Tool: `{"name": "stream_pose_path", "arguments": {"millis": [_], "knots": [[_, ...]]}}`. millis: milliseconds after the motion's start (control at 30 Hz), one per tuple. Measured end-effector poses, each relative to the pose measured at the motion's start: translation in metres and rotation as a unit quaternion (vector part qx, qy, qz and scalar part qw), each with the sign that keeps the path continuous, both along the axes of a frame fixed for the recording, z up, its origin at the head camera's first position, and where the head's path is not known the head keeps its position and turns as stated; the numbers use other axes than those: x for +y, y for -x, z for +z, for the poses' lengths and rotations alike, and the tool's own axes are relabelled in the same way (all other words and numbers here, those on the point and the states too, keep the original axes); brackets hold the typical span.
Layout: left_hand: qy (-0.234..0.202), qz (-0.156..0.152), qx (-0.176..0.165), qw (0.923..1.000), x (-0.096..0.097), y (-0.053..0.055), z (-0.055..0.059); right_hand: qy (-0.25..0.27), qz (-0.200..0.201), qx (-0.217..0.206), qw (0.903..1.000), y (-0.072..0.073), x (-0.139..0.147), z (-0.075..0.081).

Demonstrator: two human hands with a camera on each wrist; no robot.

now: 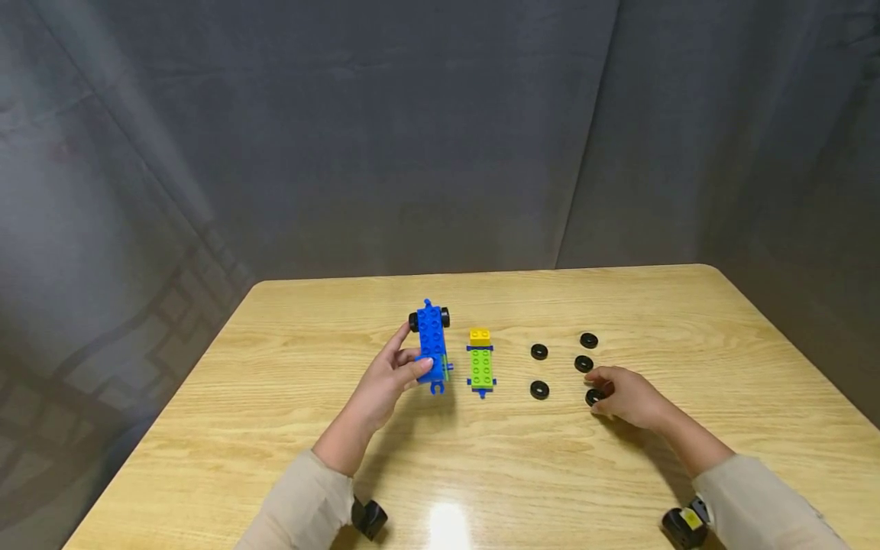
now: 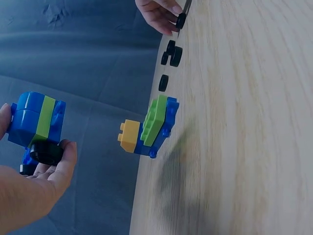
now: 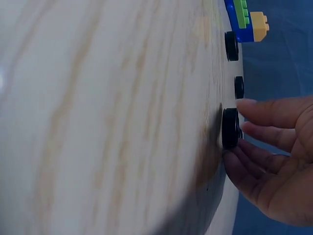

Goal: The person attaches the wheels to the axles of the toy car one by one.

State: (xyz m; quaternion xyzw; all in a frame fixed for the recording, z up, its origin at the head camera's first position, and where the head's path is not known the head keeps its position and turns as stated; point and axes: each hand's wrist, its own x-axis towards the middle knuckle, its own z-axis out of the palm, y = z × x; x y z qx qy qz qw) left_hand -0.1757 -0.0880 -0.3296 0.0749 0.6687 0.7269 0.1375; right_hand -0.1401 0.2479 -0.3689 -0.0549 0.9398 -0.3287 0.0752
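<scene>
My left hand (image 1: pixel 385 382) holds a blue toy vehicle (image 1: pixel 431 336) up off the table, thumb on its blue block and fingers underneath. Two black wheels are fitted at its far end in the head view; a green strip runs through its block. My right hand (image 1: pixel 629 397) is low over the table on the right, thumb and fingers curled about the rim of a black toy wheel (image 3: pixel 230 128) that lies flat. Between the hands stands a second toy vehicle base (image 1: pixel 482 368), lime green on blue, with a yellow brick (image 1: pixel 479 336) at its far end.
Other black wheels lie flat near my right hand: one wheel (image 1: pixel 583 363) beside the fingers, a farther wheel (image 1: pixel 588 341), and two to the left, a far wheel (image 1: pixel 539 351) and a near wheel (image 1: pixel 539 390). A grey curtain (image 1: pixel 426 153) hangs behind the wooden table (image 1: pixel 289 428).
</scene>
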Motion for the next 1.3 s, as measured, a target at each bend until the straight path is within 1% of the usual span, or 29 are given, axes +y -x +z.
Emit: {"name": "stream_pose_path", "arguments": {"millis": [200,300,433,600,733,900,1067,1167,1300], "knots": [[-0.007,0.001,-0.005,1.0000,0.000,0.004,-0.004,-0.026,0.002,-0.002,0.9997,0.003,-0.002,-0.002],[-0.008,-0.003,-0.003,1.0000,0.001,0.006,-0.006,-0.036,0.003,0.008,0.9993,0.004,-0.002,-0.003],[0.001,-0.006,-0.001,1.0000,0.002,0.004,-0.008,-0.049,0.013,0.031,0.9983,0.003,-0.002,-0.005],[-0.003,-0.005,-0.007,1.0000,0.003,0.003,-0.006,-0.057,0.015,0.039,0.9975,0.004,-0.001,-0.005],[-0.003,-0.005,-0.010,0.9999,0.004,0.004,-0.005,-0.039,0.006,0.036,0.9986,0.005,-0.003,-0.004],[-0.006,-0.006,-0.003,1.0000,0.005,0.005,-0.003,-0.003,-0.016,0.038,0.9991,0.002,-0.010,0.000],[-0.015,-0.007,-0.004,0.9999,0.007,0.004,-0.002,0.027,-0.025,0.075,0.9965,-0.001,-0.017,0.006],[-0.018,-0.007,-0.005,0.9998,0.008,0.003,-0.003,0.047,-0.025,0.105,0.9930,-0.004,-0.023,0.008],[-0.013,-0.007,-0.007,0.9999,0.010,0.002,-0.003,0.068,-0.026,0.132,0.9885,-0.007,-0.033,0.011]]}}
